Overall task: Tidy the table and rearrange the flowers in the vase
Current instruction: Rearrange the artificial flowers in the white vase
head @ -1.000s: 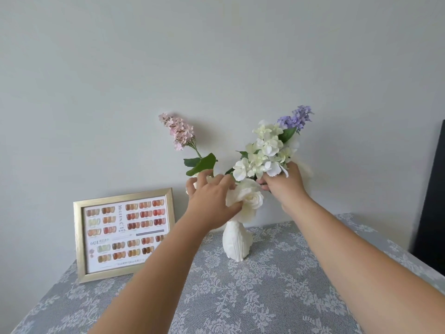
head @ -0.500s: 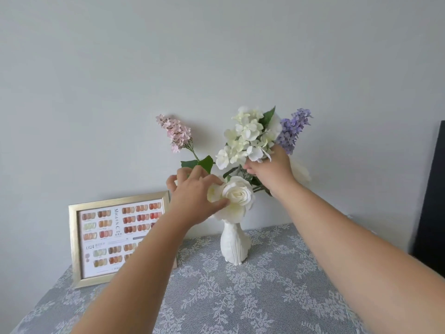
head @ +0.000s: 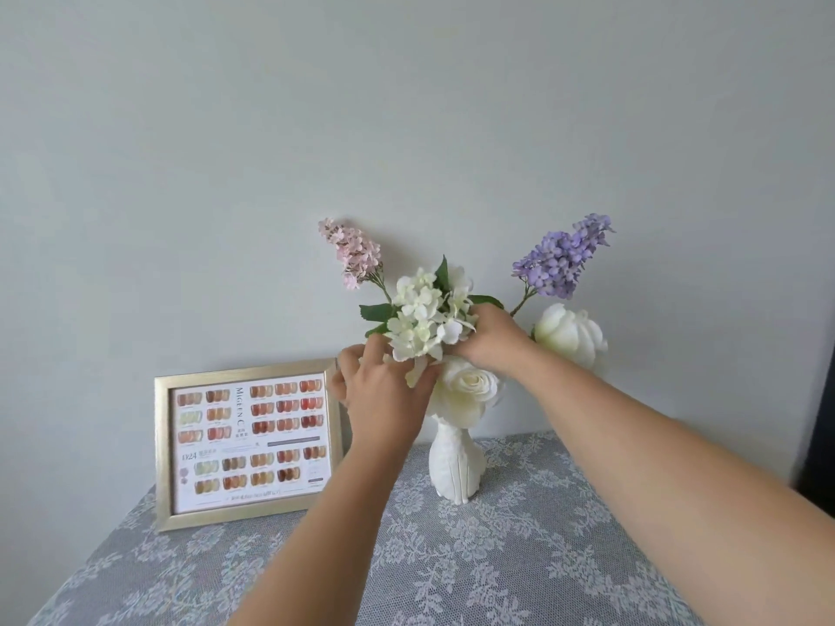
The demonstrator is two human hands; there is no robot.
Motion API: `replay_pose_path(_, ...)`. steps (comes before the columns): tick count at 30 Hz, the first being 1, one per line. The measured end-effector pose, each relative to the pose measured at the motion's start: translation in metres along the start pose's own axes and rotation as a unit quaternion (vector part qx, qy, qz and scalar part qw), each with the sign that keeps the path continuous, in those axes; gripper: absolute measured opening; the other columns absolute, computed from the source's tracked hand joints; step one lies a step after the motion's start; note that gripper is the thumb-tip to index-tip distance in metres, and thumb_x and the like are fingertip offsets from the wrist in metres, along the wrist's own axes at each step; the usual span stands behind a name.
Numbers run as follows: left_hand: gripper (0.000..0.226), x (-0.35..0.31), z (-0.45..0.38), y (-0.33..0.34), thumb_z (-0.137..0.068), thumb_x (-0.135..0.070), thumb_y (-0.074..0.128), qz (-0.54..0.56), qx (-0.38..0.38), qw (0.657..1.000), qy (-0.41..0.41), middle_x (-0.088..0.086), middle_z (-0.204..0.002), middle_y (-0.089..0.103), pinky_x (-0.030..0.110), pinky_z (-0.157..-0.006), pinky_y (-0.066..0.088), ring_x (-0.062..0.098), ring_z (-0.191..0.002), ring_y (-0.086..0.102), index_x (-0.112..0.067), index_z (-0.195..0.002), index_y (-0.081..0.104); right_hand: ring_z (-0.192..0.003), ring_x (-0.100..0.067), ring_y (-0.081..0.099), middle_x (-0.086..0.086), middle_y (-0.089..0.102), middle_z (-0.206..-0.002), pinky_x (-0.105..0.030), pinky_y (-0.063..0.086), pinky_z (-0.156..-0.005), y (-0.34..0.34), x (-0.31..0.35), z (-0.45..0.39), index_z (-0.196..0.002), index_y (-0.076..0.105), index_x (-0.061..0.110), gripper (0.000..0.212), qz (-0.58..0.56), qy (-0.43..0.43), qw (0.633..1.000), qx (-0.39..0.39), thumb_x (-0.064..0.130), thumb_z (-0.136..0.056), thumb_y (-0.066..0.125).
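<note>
From the head view, a white vase (head: 456, 467) stands upright on the lace-covered table (head: 519, 558), near the wall; out of it rise a pink sprig (head: 350, 253) leaning left, a purple sprig (head: 560, 259) leaning right, a white rose (head: 470, 386) at the mouth and a second rose (head: 571, 334) off to the right. The right hand (head: 494, 341) has its grip closed on the white hydrangea (head: 427, 316) from the right side, just above the front rose; the left hand (head: 384, 395) reaches in from below, fingers curled among the lower petals, though what its grip holds I cannot tell. A gold frame (head: 246, 445) stands left of the vase, leaning toward the wall; a dark edge (head: 820, 426) shows at far right.
</note>
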State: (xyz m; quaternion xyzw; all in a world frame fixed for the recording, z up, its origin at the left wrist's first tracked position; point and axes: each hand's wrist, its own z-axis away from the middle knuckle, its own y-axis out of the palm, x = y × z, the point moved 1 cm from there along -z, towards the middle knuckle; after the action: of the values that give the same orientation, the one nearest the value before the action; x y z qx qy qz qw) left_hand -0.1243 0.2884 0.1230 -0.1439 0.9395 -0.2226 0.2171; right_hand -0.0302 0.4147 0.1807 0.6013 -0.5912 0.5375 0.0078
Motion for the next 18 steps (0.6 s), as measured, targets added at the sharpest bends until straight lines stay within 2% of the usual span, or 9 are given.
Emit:
replay_pose_path(4, 0.034, 0.005, 0.007, 0.004, -0.068, -0.059, 0.077, 0.052, -0.001, 0.997, -0.058, -0.011, -0.103, 0.054, 0.029, -0.070, 0.009, 0.030, -0.107, 0.043, -0.029, -0.083, 0.071, -0.074, -0.017, 0.060, 0.001, 0.064, -0.069, -0.026, 0.044, -0.063, -0.001, -0.003, -0.002, -0.068, 0.065, 0.018, 0.015, 0.001, 0.044, 0.997, 0.063, 0.027, -0.074, 0.075)
replay_pose_path(6, 0.046, 0.009, 0.009, 0.004, -0.063, -0.061, 0.078, 0.081, -0.009, 0.993, -0.081, -0.013, -0.106, 0.051, 0.029, -0.071, 0.008, 0.026, -0.109, 0.041, -0.032, -0.093, 0.059, -0.082, -0.018, 0.064, 0.000, 0.068, -0.079, -0.028, 0.049, -0.073, -0.007, 0.001, -0.001, -0.080, 0.069, 0.015, 0.015, 0.006, 0.046, 0.994, 0.095, 0.023, -0.073, 0.079)
replay_pose_path(7, 0.053, 0.011, 0.010, 0.003, -0.061, -0.062, 0.078, 0.098, -0.015, 0.991, -0.092, -0.014, -0.107, 0.050, 0.030, -0.074, 0.011, 0.024, -0.109, 0.040, -0.033, -0.097, 0.052, -0.090, -0.018, 0.066, 0.000, 0.071, -0.089, -0.029, 0.052, -0.081, -0.011, 0.002, 0.000, -0.092, 0.070, 0.017, 0.027, -0.013, 0.038, 0.993, 0.110, 0.022, -0.070, 0.083)
replay_pose_path(9, 0.066, 0.012, 0.011, 0.001, -0.059, -0.060, 0.080, 0.115, -0.033, 0.988, -0.100, -0.014, -0.115, 0.048, 0.035, -0.081, 0.020, 0.022, -0.112, 0.040, -0.035, -0.107, 0.044, -0.107, -0.017, 0.064, 0.000, 0.069, -0.113, -0.037, 0.051, -0.096, -0.023, 0.005, 0.004, -0.119, 0.060, 0.021, 0.063, -0.078, 0.021, 0.985, 0.149, 0.021, -0.063, 0.088)
replay_pose_path(11, 0.082, 0.013, 0.011, -0.001, -0.057, -0.055, 0.083, 0.125, -0.038, 0.987, -0.097, -0.011, -0.131, 0.044, 0.041, -0.091, 0.029, 0.021, -0.122, 0.038, -0.035, -0.124, 0.040, -0.123, -0.016, 0.054, 0.001, 0.054, -0.137, -0.040, 0.045, -0.104, -0.033, 0.009, 0.009, -0.141, 0.038, 0.032, 0.097, -0.114, -0.010, 0.979, 0.167, 0.027, -0.059, 0.090)
replay_pose_path(12, 0.089, 0.013, 0.011, 0.000, -0.058, -0.052, 0.084, 0.142, -0.028, 0.985, -0.099, -0.008, -0.138, 0.041, 0.044, -0.098, 0.031, 0.021, -0.127, 0.037, -0.033, -0.132, 0.036, -0.128, -0.014, 0.048, 0.005, 0.046, -0.144, -0.038, 0.041, -0.107, -0.036, 0.013, 0.011, -0.144, 0.030, 0.040, 0.102, -0.109, -0.033, 0.981, 0.157, 0.030, -0.061, 0.089)
replay_pose_path(14, 0.099, 0.013, 0.012, 0.002, -0.063, -0.045, 0.085, 0.224, 0.011, 0.968, -0.111, -0.004, -0.143, 0.036, 0.042, -0.108, 0.031, 0.017, -0.133, 0.033, -0.030, -0.142, 0.029, -0.130, -0.010, 0.046, 0.009, 0.042, -0.147, -0.035, 0.040, -0.108, -0.036, 0.021, 0.014, -0.141, 0.035, 0.045, 0.086, -0.082, -0.089, 0.985, 0.121, 0.028, -0.072, 0.083)
replay_pose_path(16, 0.103, 0.012, 0.014, 0.005, -0.065, -0.040, 0.087, 0.307, 0.042, 0.940, -0.139, -0.004, -0.144, 0.034, 0.029, -0.105, 0.029, 0.007, -0.130, 0.031, -0.029, -0.147, 0.024, -0.114, -0.008, 0.059, 0.011, 0.057, -0.134, -0.034, 0.048, -0.100, -0.031, 0.027, 0.013, -0.128, 0.057, 0.040, 0.057, -0.053, -0.112, 0.988, 0.090, 0.019, -0.079, 0.076)
replay_pose_path(18, 0.105, 0.009, 0.017, 0.006, -0.064, -0.037, 0.089, 0.337, 0.053, 0.925, -0.164, -0.002, -0.145, 0.037, 0.024, -0.104, 0.028, 0.001, -0.127, 0.033, -0.027, -0.148, 0.026, -0.095, -0.005, 0.066, 0.015, 0.067, -0.116, -0.031, 0.054, -0.088, -0.023, 0.029, 0.013, -0.107, 0.072, 0.037, 0.036, -0.029, -0.112, 0.991, 0.073, 0.013, -0.081, 0.071)
